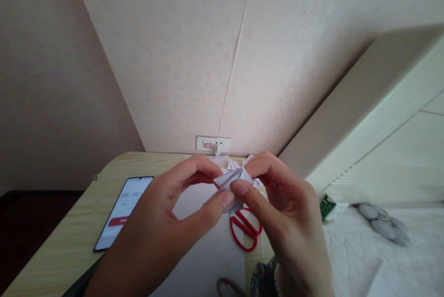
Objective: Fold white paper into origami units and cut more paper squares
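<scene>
A small piece of folded white paper (231,177) with pointed corners is held up over the table, between both hands. My left hand (183,195) pinches its left and lower side, thumb in front and fingers behind. On the other side, my right hand (277,190) grips the paper with the thumb pressed on its front face. Parts of the paper are hidden by the thumbs. Below it lie red-handled scissors (247,232), their blades mostly covered. Flat under the hands is a white sheet (204,250). Several folded paper pieces (233,164) sit behind, near the wall.
A phone (118,213) showing a timer lies on the wooden table (79,223) at left. A wall socket (213,143) with a plug is just above the table's back edge. To the right are a white headboard (367,102), a green-and-white packet (331,208) and a bed (350,246).
</scene>
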`<state>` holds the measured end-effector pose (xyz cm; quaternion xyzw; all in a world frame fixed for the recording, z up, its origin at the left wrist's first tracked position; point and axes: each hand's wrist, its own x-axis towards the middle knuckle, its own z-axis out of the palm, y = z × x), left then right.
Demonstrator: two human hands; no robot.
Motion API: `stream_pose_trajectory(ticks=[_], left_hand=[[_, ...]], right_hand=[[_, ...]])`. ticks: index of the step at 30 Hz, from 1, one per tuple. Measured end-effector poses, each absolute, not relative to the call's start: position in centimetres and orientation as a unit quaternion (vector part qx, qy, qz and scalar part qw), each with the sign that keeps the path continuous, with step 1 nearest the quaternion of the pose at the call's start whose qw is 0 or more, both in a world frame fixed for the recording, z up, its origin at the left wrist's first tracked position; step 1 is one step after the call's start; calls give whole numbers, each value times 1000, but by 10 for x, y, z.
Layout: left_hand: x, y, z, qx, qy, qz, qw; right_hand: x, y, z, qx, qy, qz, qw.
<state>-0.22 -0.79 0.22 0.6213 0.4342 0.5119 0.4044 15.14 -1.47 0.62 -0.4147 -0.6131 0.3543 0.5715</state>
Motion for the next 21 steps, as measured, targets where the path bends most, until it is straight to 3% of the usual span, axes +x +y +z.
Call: stream_pose_trajectory(ticks=[8,21], left_hand=[[-3,-5,5,553,405,540,489],[-1,-7,4,484,438,557,513]], right_hand=[[149,-18,4,-418,-601,368,574],[156,-13,7,-404,-580,430,562]])
